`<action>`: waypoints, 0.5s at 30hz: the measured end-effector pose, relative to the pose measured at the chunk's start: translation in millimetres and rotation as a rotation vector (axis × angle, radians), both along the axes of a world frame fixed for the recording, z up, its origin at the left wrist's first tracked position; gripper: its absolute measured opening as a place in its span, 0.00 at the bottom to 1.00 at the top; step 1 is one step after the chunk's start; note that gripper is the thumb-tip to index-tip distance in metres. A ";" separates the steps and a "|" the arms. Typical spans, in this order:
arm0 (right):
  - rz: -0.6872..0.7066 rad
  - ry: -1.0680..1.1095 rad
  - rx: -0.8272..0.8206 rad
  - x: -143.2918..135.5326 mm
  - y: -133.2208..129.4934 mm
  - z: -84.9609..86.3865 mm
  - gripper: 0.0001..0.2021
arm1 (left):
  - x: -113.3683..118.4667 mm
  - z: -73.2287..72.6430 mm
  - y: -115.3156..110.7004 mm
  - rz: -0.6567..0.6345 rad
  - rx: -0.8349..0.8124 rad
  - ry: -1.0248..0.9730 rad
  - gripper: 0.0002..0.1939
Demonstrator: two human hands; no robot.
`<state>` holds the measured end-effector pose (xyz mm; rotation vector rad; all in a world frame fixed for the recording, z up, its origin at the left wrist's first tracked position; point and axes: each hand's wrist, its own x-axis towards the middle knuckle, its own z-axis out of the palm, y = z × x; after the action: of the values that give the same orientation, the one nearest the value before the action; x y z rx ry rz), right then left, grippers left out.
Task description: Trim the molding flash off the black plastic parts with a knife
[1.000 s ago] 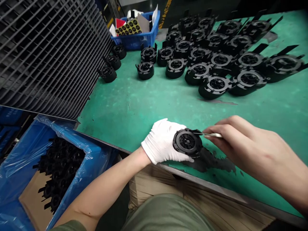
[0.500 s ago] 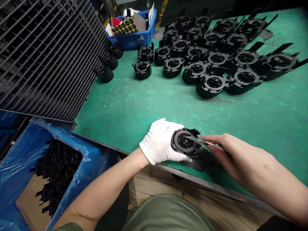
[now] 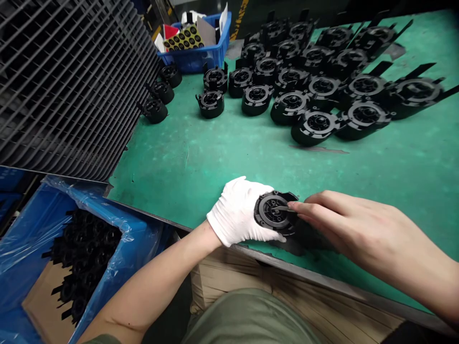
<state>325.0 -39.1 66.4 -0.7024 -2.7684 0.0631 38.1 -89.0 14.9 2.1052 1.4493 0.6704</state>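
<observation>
My left hand (image 3: 238,210), in a white glove, is wrapped around the side of a round black plastic housing (image 3: 264,211) near the table's front edge. Its ringed face, with a recessed centre, points up towards me. My bare right hand (image 3: 344,224) pinches a pair of slim metal tweezers (image 3: 282,209), whose tip reaches into the centre of the housing. The fingers cover most of the tweezers, and whether the tip grips anything is too small to tell.
Several similar black housings (image 3: 256,95) stand across the back of the green table (image 3: 215,153). A blue bin (image 3: 195,61) with papers and a sticker sheet is behind them. A dark ribbed rack (image 3: 71,86) rises at left. Below it, a plastic-lined blue crate (image 3: 132,224) holds more black parts.
My right hand has shifted slightly left and closed further over the tweezers, hiding their handle. The tip stays at the housing's centre. My left hand keeps its hold.
</observation>
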 end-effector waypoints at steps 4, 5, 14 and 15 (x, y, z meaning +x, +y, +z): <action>0.020 0.021 -0.035 4.4 5.3 -3.0 0.18 | -0.3 0.8 0.8 0.001 -0.026 0.001 0.52; 0.019 0.023 -0.060 5.9 4.9 -4.6 0.18 | -0.5 1.0 1.2 -0.002 -0.022 0.003 0.52; -0.005 -0.029 -0.065 8.9 -0.8 -16.4 0.23 | -1.8 1.7 1.5 -0.004 -0.027 0.014 0.53; 0.001 -0.018 -0.052 8.7 -0.7 -17.7 0.24 | -1.6 2.1 1.4 -0.003 -0.027 0.019 0.54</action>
<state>333.7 -39.9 48.6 -0.7184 -2.7932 0.1304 36.4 -87.6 17.0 2.0977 1.4573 0.6276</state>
